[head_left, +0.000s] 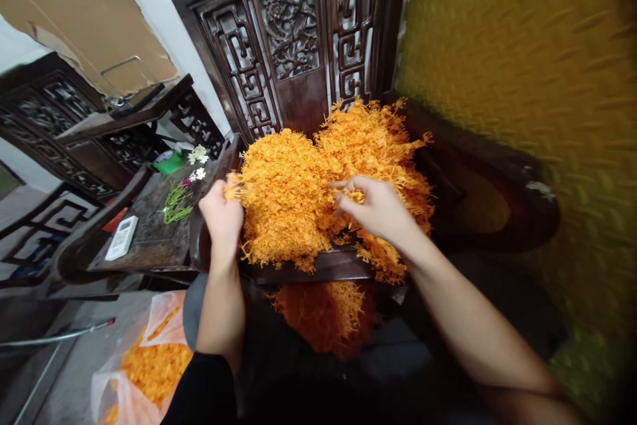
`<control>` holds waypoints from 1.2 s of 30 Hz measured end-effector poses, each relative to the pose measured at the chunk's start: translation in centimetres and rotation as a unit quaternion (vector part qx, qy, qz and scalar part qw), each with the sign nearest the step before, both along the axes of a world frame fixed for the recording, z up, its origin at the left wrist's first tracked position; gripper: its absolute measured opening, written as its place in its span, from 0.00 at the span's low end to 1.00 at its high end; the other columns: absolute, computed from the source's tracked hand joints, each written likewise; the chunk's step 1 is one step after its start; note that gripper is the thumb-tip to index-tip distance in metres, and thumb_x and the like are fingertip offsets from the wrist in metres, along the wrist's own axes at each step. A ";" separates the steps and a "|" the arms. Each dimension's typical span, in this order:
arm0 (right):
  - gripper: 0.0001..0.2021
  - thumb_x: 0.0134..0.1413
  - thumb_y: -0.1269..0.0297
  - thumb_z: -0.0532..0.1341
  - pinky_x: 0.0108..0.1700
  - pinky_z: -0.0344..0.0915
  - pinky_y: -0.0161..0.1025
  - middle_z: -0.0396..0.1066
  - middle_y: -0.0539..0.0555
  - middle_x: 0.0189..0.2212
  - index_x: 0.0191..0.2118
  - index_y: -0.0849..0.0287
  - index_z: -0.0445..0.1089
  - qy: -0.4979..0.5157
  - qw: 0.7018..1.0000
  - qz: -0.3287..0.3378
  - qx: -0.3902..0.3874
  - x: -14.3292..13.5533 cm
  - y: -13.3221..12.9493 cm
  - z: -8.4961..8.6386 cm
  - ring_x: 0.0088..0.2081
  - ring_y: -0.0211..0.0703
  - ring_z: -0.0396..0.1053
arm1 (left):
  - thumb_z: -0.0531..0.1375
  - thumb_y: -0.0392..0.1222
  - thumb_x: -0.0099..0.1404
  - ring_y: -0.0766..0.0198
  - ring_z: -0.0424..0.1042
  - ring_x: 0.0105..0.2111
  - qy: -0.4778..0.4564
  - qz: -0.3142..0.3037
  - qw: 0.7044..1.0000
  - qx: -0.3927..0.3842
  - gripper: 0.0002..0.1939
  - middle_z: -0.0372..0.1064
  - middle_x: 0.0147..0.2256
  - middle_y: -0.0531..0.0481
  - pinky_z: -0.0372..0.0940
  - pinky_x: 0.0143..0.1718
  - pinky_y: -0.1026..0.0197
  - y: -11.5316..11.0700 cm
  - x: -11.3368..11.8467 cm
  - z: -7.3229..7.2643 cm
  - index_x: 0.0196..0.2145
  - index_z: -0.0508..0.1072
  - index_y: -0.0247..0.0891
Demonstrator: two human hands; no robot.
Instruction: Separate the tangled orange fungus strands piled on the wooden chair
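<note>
A big heap of small, branching orange pieces, plastic-looking like artificial flower parts, lies on the seat of a dark carved wooden chair (pixel 343 266). The heap forms a left mound (pixel 283 193) and a taller right mound (pixel 373 140). At the left mound's left edge, my left hand (pixel 221 209) is closed round a few orange pieces (pixel 233 191) poking out past its fingers. My right hand (pixel 371 206) reaches in front of the right mound, with thumb and fingers curled about some orange pieces (pixel 355 196). How firmly it grips them is hard to see.
Left of the chair, a side table (pixel 154 223) bears a white remote control (pixel 122 238), green stems (pixel 176 203), white flowers (pixel 198 154) and green tape (pixel 168 161). A plastic bag (pixel 129 405) of orange pieces stands on the floor. More pieces (pixel 318 312) lie below the seat edge.
</note>
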State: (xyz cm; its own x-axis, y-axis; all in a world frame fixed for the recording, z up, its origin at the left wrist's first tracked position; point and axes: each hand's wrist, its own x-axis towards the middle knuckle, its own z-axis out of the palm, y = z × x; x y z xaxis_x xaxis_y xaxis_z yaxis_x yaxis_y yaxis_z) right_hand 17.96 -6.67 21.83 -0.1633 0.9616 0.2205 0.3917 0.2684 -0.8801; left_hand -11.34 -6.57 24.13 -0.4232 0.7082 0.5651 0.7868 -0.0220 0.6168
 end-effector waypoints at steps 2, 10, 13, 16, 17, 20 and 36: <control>0.05 0.53 0.65 0.64 0.41 0.70 0.44 0.80 0.56 0.42 0.34 0.57 0.68 0.100 0.991 0.058 -0.068 -0.6 -0.7 0.4 0.36 0.46 0.78 | 0.56 0.50 0.72 0.69 0.47 0.23 0.020 -0.045 0.999 -0.017 0.24 0.46 0.20 0.58 0.44 0.26 0.61 -0.2 1.8 -0.4 0.21 0.53 0.40; 0.19 0.60 0.48 0.64 0.33 0.66 0.40 0.69 0.45 0.22 0.48 0.57 0.70 0.225 0.944 0.189 -0.153 -4.3 -1.6 -0.6 0.23 0.39 0.69 | 0.55 0.48 0.71 0.68 0.49 0.21 0.097 -0.136 0.985 -0.039 0.22 0.49 0.18 0.57 0.44 0.27 0.59 -1.7 7.3 -1.4 0.22 0.54 0.41; 0.17 0.61 0.48 0.63 0.31 0.63 0.37 0.69 0.47 0.23 0.33 0.58 0.68 0.187 0.955 0.187 -0.132 -4.9 -1.7 -1.1 0.24 0.37 0.67 | 0.56 0.50 0.71 0.68 0.47 0.21 0.094 -0.105 0.990 -0.030 0.23 0.49 0.18 0.58 0.44 0.27 0.59 -1.0 5.9 -1.3 0.22 0.54 0.40; 0.16 0.59 0.54 0.64 0.31 0.60 0.35 0.70 0.49 0.24 0.27 0.60 0.68 0.071 0.963 0.233 -0.118 -5.0 -2.4 -1.3 0.26 0.36 0.66 | 0.55 0.53 0.71 0.68 0.45 0.21 0.067 -0.017 0.998 -0.012 0.25 0.48 0.18 0.58 0.43 0.28 0.59 0.4 2.6 -0.9 0.21 0.54 0.40; 0.15 0.58 0.56 0.65 0.31 0.59 0.35 0.71 0.50 0.24 0.27 0.60 0.69 0.040 0.959 0.252 -0.125 -5.0 -2.7 -1.4 0.27 0.36 0.66 | 0.55 0.53 0.71 0.68 0.45 0.22 0.063 0.019 0.998 -0.006 0.25 0.48 0.18 0.58 0.43 0.28 0.59 0.7 1.5 -0.7 0.21 0.54 0.40; 0.13 0.59 0.56 0.64 0.30 0.60 0.35 0.73 0.51 0.23 0.29 0.61 0.72 0.035 0.937 0.294 -0.187 -4.9 -3.0 -1.6 0.25 0.38 0.68 | 0.54 0.53 0.72 0.67 0.45 0.22 0.073 0.069 0.995 0.002 0.24 0.48 0.18 0.58 0.43 0.28 0.58 1.0 -0.2 -0.5 0.21 0.56 0.40; 0.19 0.53 0.51 0.70 0.22 0.60 0.33 0.69 0.47 0.18 0.25 0.60 0.67 0.272 0.879 0.294 -0.260 -5.5 -3.8 -2.1 0.17 0.34 0.65 | 0.55 0.51 0.72 0.69 0.46 0.22 0.075 0.023 0.997 -0.011 0.24 0.48 0.18 0.57 0.43 0.28 0.59 -0.2 1.6 0.1 0.21 0.56 0.40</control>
